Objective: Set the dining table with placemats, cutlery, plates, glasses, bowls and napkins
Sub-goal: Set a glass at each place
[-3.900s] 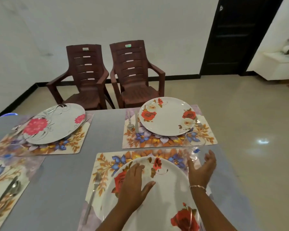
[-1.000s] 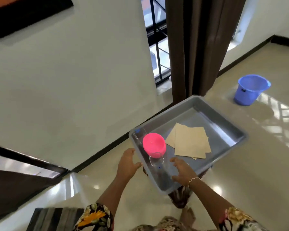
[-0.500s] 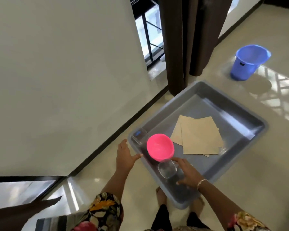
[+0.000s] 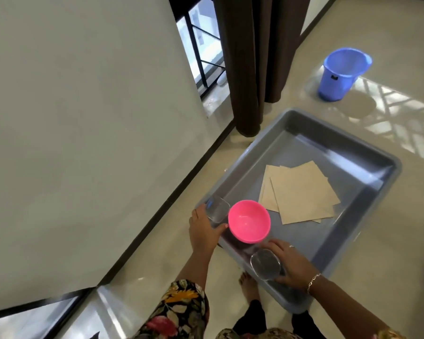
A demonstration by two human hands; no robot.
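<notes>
In tub (image 4: pixel 328 148): pink bowl (image 4: pixel 249 221), napkins (image 4: pixel 301 194), glass (image 4: pixel 217 211); right hand (image 4: pixel 291 265) holds second glass (image 4: pixel 264 264).

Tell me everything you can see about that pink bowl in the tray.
The pink bowl is round, glossy and looks like plastic, the same bright pink inside and out. It stands upright, mouth up, and is empty. It sits near one corner of the grey tray, between the far glass, gripped by the left hand, and the near glass, gripped by the right hand. The left thumb lies by its rim; contact is unclear. The beige napkins lie just beyond it.
</notes>
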